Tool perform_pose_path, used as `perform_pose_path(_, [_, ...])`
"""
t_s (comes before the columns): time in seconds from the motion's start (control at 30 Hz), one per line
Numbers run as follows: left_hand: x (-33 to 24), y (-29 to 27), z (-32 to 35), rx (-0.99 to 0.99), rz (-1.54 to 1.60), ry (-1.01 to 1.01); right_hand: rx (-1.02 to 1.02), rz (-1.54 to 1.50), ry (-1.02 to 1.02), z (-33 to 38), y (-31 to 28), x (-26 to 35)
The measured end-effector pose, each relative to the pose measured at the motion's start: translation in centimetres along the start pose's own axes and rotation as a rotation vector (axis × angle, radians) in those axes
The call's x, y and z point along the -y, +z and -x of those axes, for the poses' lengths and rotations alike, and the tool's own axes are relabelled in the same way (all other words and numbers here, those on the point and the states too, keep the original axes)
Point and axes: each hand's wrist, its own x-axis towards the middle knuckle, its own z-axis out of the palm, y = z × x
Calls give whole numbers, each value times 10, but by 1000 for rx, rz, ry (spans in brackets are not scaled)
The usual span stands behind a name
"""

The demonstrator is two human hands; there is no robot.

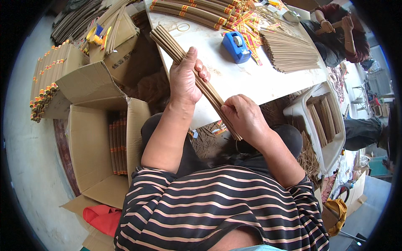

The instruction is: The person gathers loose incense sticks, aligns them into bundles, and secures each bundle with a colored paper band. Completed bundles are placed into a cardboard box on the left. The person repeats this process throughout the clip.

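Note:
A bundle of thin brown incense sticks [212, 95] slants across my lap, its upper end over the table edge. My left hand [186, 77] is wrapped round the bundle's upper half, thumb pointing up. Lower down, my right hand [245, 119] closes on the same bundle with bent fingers; its fingertips are partly hidden. On the white table [268, 85] a blue tape dispenser [236, 47] stands ahead of my hands. Loose incense sticks [289, 50] lie spread to its right, and red-and-yellow paper labels [250, 31] are scattered behind it.
Labelled bundles [188, 12] lie at the table's back. An open cardboard box [90, 146] with wrapped bundles stands left, beside stacked bundles [50, 77]. On the right, a white plastic bin [331, 146] holds more sticks. Another person [345, 33] sits at the far right.

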Motion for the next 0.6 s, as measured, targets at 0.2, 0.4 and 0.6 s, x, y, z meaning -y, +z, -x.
perform_pose_path(0.2, [3,-3,-2,18,83,-60,49,21,25,7,-19,5])
perform_pose_path(0.4, [3,-9,-12,-41,132,-24,83,217,-109,63,-96,-3])
perform_pose_path(0.6, [4,-6,-15,-16,216,-71,-135,484,386,188,-160,-56])
